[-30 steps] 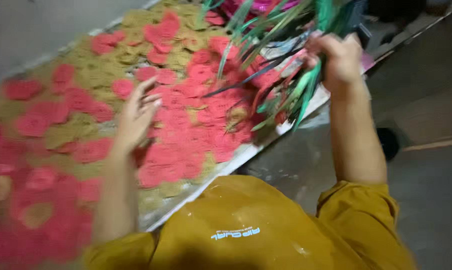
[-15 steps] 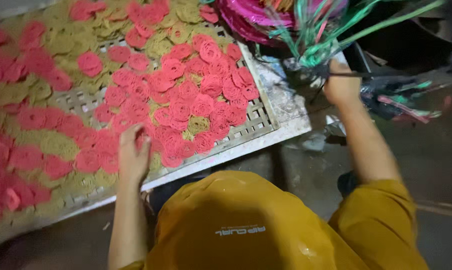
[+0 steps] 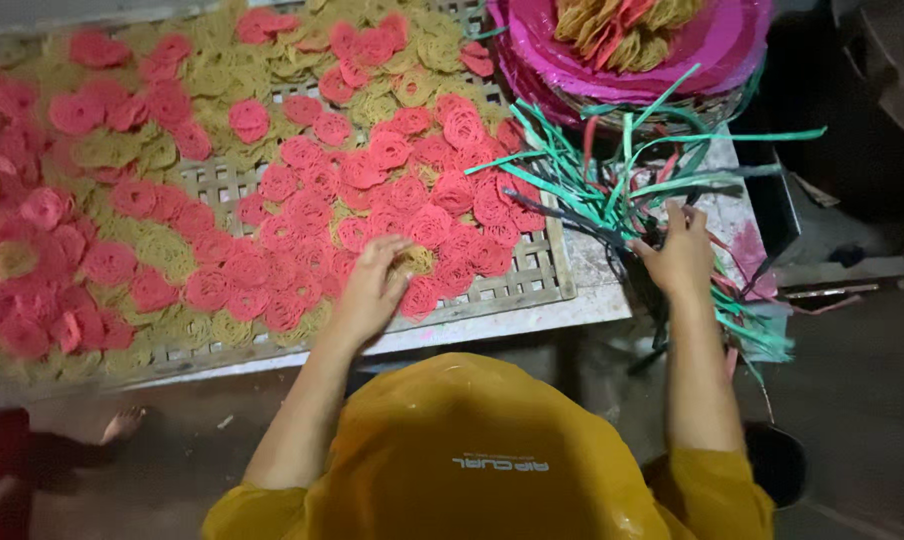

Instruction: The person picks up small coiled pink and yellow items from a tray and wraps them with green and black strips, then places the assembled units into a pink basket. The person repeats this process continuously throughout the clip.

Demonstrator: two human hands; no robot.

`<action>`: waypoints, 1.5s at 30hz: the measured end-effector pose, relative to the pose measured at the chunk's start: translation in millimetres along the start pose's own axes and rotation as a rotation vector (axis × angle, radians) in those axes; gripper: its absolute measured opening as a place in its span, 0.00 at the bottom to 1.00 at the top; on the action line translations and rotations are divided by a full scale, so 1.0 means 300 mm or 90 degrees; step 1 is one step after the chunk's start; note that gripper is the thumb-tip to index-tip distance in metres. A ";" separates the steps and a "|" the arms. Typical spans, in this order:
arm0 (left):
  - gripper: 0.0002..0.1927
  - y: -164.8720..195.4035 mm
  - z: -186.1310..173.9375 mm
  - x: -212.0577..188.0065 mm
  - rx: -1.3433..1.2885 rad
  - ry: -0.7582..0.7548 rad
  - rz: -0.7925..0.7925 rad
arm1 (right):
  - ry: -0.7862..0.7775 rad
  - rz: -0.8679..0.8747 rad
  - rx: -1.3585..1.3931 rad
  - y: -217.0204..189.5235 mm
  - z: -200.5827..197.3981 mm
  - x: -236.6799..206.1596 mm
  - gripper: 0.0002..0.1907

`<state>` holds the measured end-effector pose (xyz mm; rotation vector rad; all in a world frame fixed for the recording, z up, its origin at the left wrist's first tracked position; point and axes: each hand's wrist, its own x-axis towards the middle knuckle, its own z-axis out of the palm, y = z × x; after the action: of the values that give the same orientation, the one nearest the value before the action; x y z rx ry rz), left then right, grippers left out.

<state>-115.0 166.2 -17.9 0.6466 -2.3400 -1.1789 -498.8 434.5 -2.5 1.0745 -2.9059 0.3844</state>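
Observation:
Flat round lacy discs, red (image 3: 427, 225) and yellow (image 3: 172, 250), lie spread over a woven lattice tray (image 3: 532, 280). My left hand (image 3: 370, 288) rests on the discs near the tray's front edge, its fingers bent with the tips on a yellowish disc (image 3: 413, 262); it does not visibly grip anything. My right hand (image 3: 678, 256) is to the right of the tray, closed over the gathered end of a bundle of green strips (image 3: 612, 180). The strips fan out toward the tray and the basket.
A pink round basket (image 3: 572, 80) holding more discs stands at the back right. The tray sits on a pale table (image 3: 592, 300) whose front edge is close to my yellow-clad body. A bare foot (image 3: 122, 425) shows on the dark floor at the lower left.
My right hand has brought the bundle of strips down from above the tray to the table's right end. My left hand has slid right along the discs near the front edge.

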 end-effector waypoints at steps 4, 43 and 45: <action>0.23 0.002 0.005 0.016 0.021 -0.001 0.064 | 0.083 -0.004 -0.005 -0.023 0.019 -0.037 0.56; 0.30 0.247 0.494 0.333 0.097 0.027 0.252 | 0.092 -0.069 0.373 0.051 -0.076 -0.338 0.25; 0.30 0.316 0.420 0.583 0.130 0.179 0.263 | 0.053 -0.016 0.456 0.108 -0.094 -0.299 0.23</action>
<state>-345.4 192.2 22.4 0.3399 -2.2230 -0.6296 -453.0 522.2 8.6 1.0936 -2.7110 1.4989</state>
